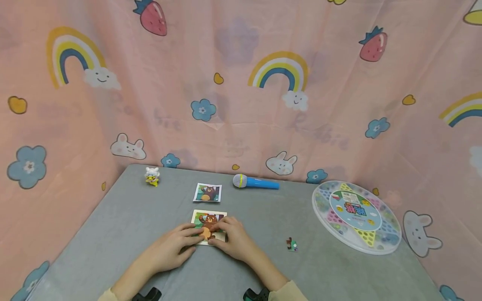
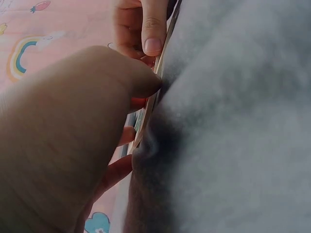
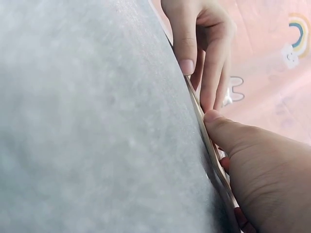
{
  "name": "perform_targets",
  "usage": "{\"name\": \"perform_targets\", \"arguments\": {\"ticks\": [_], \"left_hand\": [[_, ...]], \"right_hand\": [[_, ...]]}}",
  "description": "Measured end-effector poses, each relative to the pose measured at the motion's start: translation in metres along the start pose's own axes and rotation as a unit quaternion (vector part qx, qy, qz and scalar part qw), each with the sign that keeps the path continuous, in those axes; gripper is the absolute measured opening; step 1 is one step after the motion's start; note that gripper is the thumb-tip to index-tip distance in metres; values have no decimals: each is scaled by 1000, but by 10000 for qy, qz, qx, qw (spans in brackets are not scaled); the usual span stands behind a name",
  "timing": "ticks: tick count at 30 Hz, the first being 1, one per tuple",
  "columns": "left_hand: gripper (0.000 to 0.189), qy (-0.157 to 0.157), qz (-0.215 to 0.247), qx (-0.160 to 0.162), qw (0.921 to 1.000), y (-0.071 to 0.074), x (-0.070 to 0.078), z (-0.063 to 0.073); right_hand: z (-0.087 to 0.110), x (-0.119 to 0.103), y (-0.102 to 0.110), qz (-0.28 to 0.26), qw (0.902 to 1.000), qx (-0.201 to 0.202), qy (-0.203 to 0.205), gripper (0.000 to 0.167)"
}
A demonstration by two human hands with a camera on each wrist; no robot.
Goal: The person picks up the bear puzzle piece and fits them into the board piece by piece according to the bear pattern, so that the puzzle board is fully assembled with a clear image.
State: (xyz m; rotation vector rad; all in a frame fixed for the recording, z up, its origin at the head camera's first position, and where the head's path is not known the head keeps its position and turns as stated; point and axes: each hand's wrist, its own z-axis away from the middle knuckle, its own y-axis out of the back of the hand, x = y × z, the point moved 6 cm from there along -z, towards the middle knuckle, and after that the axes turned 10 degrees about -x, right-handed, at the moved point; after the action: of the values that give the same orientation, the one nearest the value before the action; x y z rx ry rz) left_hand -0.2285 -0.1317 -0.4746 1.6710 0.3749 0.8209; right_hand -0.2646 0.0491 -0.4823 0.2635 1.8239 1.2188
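Observation:
A small wooden jigsaw puzzle (image 1: 201, 216) with a brown bear picture lies flat on the grey table. My left hand (image 1: 173, 247) reaches in from the left, its fingertips resting on the puzzle's left and middle part. From the right, my right hand (image 1: 236, 239) touches the puzzle with thumb and bent fingers near its lower right. Whether a piece lies under the fingertips is hidden. Both wrist views show the thin wooden edge of the board (image 3: 209, 145) edge-on, with the two hands over it. A loose puzzle piece (image 1: 291, 244) lies apart, right of my right hand.
Behind the puzzle lies a picture card (image 1: 208, 193) with the same bear. A blue toy microphone (image 1: 257, 182) and a small white-and-yellow figurine (image 1: 152, 176) stand near the back edge. A round board game box (image 1: 320, 213) occupies the right side. A pink patterned curtain (image 1: 241, 138) hangs behind.

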Motion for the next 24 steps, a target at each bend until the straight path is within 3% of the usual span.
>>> {"name": "perform_targets", "arguments": {"ticks": [24], "left_hand": [[36, 38, -52, 43, 10000, 1, 0, 2]], "right_hand": [[0, 0, 0, -163, 9998, -31, -55, 16]]}}
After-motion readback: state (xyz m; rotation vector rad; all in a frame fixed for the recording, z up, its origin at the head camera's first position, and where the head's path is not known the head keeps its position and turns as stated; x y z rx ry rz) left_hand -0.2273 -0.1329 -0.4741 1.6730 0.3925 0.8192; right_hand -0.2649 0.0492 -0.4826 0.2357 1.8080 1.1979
